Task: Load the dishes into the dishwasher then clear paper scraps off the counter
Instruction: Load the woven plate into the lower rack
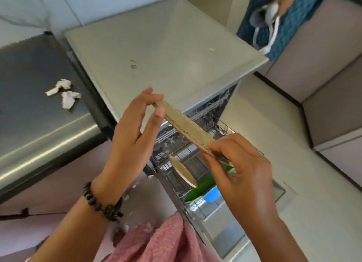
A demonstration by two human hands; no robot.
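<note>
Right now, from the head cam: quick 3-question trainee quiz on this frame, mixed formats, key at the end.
1. True or false: both hands hold the speckled plate.
2. Where do the paper scraps lie? A) steel counter B) dishwasher rack C) floor
3. Fill in: the green dish in the rack sits beside a ___ item.

Key: 1 true: left hand at the far edge, right hand at the near edge. 2 A. 3 blue.

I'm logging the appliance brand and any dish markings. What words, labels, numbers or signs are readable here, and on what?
None can be read.
Dishwasher: no brand or label shows on its top.
Plate held edge-on by the left hand and right hand: speckled, no writing.
Paper scraps: no print visible.
</note>
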